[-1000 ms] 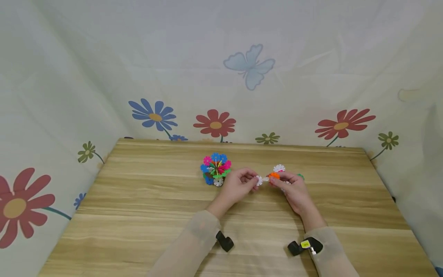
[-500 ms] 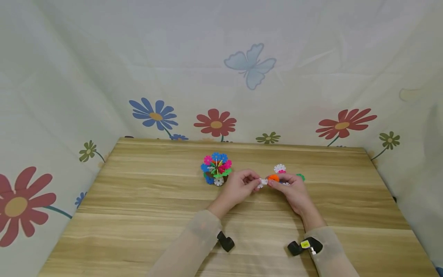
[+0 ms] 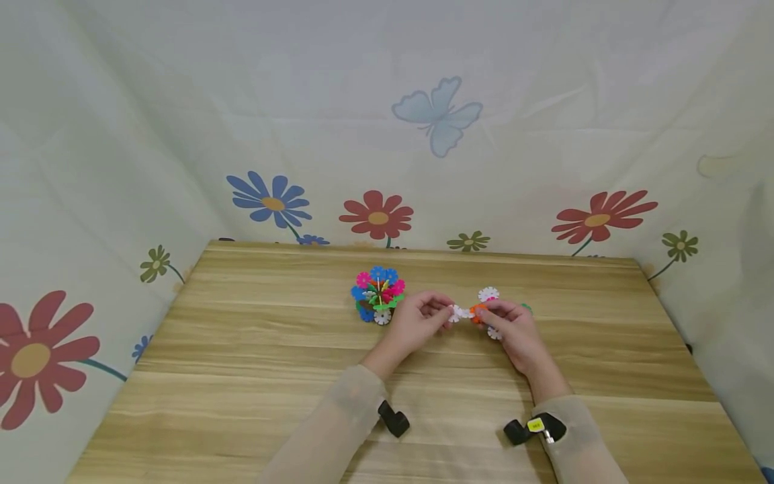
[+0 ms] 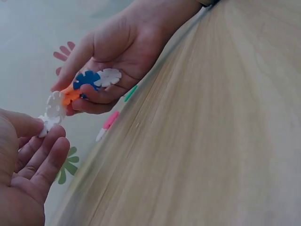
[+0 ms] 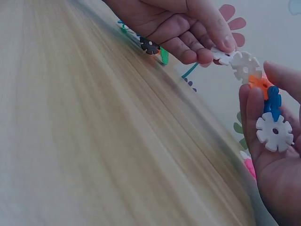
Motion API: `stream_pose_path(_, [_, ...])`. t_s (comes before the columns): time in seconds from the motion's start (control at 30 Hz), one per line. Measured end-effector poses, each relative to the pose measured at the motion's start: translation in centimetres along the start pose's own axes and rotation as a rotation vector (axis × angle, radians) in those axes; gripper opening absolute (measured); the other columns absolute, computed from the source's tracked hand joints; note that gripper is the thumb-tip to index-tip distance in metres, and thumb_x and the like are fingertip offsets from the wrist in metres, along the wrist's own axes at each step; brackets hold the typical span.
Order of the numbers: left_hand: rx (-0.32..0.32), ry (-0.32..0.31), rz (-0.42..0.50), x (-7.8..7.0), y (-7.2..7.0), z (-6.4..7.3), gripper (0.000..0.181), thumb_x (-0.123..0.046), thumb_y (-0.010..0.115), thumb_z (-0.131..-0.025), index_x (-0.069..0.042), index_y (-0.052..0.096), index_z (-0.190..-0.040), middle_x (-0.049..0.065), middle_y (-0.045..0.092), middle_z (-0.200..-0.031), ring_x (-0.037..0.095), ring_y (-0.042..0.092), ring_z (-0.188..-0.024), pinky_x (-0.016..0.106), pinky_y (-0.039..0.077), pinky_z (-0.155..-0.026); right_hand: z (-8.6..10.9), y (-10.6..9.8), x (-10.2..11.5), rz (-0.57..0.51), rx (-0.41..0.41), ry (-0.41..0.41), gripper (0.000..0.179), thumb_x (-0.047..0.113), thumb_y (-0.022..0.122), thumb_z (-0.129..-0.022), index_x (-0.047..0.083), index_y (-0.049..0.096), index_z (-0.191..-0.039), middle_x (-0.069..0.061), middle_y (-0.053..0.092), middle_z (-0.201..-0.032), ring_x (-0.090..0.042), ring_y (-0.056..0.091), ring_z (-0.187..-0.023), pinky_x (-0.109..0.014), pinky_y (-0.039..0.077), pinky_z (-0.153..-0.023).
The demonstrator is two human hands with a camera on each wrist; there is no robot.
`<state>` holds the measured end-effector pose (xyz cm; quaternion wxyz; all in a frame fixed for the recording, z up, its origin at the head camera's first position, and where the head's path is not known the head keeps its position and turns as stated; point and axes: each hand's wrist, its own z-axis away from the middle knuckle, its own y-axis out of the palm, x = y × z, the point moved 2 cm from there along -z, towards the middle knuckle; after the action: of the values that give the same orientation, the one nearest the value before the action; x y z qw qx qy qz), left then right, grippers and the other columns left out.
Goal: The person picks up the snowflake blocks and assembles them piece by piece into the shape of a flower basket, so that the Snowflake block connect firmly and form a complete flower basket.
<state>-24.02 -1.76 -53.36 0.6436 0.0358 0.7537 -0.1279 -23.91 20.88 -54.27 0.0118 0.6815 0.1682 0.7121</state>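
My left hand point(image 3: 418, 324) pinches a white snowflake disc point(image 4: 46, 126) between thumb and fingers. It meets a second white disc point(image 5: 245, 67), which adjoins an orange disc point(image 5: 260, 85). Thumb and fingers of my right hand point(image 3: 517, 331) pinch that orange disc. A blue disc point(image 4: 87, 81) and another white disc point(image 5: 274, 133) continue the chain over the right fingers. Both hands hold the chain above the table. Fingertips partly cover the joints, so how deep the slots fit cannot be seen.
A multicoloured ball of joined snowflake discs point(image 3: 379, 296) stands left of the hands. Behind the right hand lie loose discs: white point(image 3: 488, 294), pink point(image 4: 111, 120) and green point(image 4: 131, 93). The wooden table point(image 3: 254, 349) meets a flower-printed cloth point(image 3: 520, 168) at its back edge.
The white discs between my hands went from looking slightly apart to touching. My right hand has tilted, and the chain's end white disc shows lower, below its fingers.
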Motion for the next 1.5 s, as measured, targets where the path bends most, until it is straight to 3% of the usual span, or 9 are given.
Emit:
stream_pose_path(0.3, [0.006,-0.03,0.02,-0.2,0.9,-1.3,0.015,-0.013,0.067,-0.11,-0.003,0.076,-0.118,0.006,0.078,-0.098,0.019,0.078,-0.081,0.035,0.066,-0.073,0.3,-1.9,0.7,-0.012,0.029,0.032,0.018,-0.004,0.072,-0.103,0.011,0.08,-0.108,-0.005,0.079,-0.102,-0.016,0.076,-0.09,-0.026,0.063,-0.08])
stream_pose_path(0.4, [0.0,-0.055,-0.142,0.3,1.8,-2.6,0.016,-0.016,0.066,-0.11,-0.007,0.077,-0.118,0.001,0.077,-0.098,0.012,0.074,-0.084,0.031,0.064,-0.077,0.7,-3.8,1.4,-0.062,-0.003,0.009,0.02,-0.004,0.068,-0.105,0.011,0.081,-0.106,-0.005,0.078,-0.1,-0.014,0.075,-0.089,-0.024,0.062,-0.079])
stream_pose_path(0.47, [0.014,-0.043,-0.321,0.5,2.6,-3.7,0.018,-0.018,0.065,-0.109,-0.011,0.078,-0.121,-0.002,0.077,-0.103,0.011,0.072,-0.091,0.03,0.062,-0.083,0.9,-5.2,1.8,-0.097,-0.015,-0.012,0.023,-0.004,0.064,-0.108,0.012,0.08,-0.107,-0.005,0.078,-0.099,-0.013,0.075,-0.088,-0.022,0.062,-0.078])
stream_pose_path(0.67, [0.167,0.087,-0.777,0.4,5.1,-6.1,0.041,-0.026,0.062,-0.109,-0.023,0.067,-0.15,0.001,0.066,-0.149,0.025,0.058,-0.138,0.044,0.043,-0.12,1.2,-7.6,2.5,-0.165,-0.068,-0.033,0.023,0.0,0.06,-0.111,0.014,0.077,-0.108,-0.004,0.078,-0.097,-0.01,0.074,-0.087,-0.02,0.061,-0.076])
stream_pose_path(0.87, [0.288,0.135,-1.037,0.0,6.4,-6.3,0.043,-0.042,0.057,-0.113,-0.037,0.063,-0.155,-0.011,0.053,-0.164,0.023,0.048,-0.139,0.044,0.041,-0.114,1.3,-7.9,2.6,-0.144,-0.094,-0.014,0.021,0.004,0.059,-0.112,0.014,0.076,-0.108,-0.002,0.076,-0.102,-0.01,0.073,-0.089,-0.02,0.06,-0.074])
stream_pose_path(1.07, [0.304,0.214,-1.036,-0.2,5.6,-5.1,0.028,-0.039,0.072,-0.107,-0.03,0.08,-0.133,-0.007,0.068,-0.145,0.019,0.055,-0.133,0.039,0.044,-0.115,1.3,-6.9,2.5,-0.12,-0.062,0.025,0.022,0.005,0.061,-0.112,0.013,0.081,-0.114,-0.001,0.078,-0.107,-0.01,0.071,-0.087,-0.02,0.058,-0.072])
stream_pose_path(1.23, [0.351,0.171,-0.952,-0.5,3.6,-3.6,0.02,-0.029,0.082,-0.1,-0.016,0.083,-0.115,-0.002,0.074,-0.121,0.018,0.062,-0.121,0.034,0.045,-0.118,1.2,-5.3,2.2,-0.072,-0.052,0.082,0.018,0.004,0.07,-0.107,0.015,0.081,-0.116,0.001,0.076,-0.107,-0.013,0.063,-0.085,-0.02,0.054,-0.073])
stream_pose_path(1.4, [0.332,0.064,-0.892,-1.4,1.3,-1.5,0.014,-0.024,0.084,-0.097,-0.015,0.073,-0.094,-0.006,0.064,-0.096,0.012,0.058,-0.091,0.027,0.053,-0.084,0.7,-3.1,1.7,-0.006,-0.053,0.149,0.019,0.005,0.074,-0.104,0.018,0.082,-0.115,0.001,0.068,-0.099,-0.014,0.057,-0.08,-0.021,0.05,-0.069])
stream_pose_path(1.5, [0.256,0.039,-0.742,-1.1,-0.2,-0.4,0.016,-0.02,0.081,-0.1,-0.016,0.069,-0.09,-0.007,0.064,-0.087,0.01,0.057,-0.079,0.026,0.052,-0.072,0.6,-1.8,1.4,-0.008,-0.013,0.151,0.017,0.007,0.073,-0.106,0.018,0.083,-0.115,0.0,0.071,-0.096,-0.013,0.057,-0.077,-0.022,0.049,-0.066])
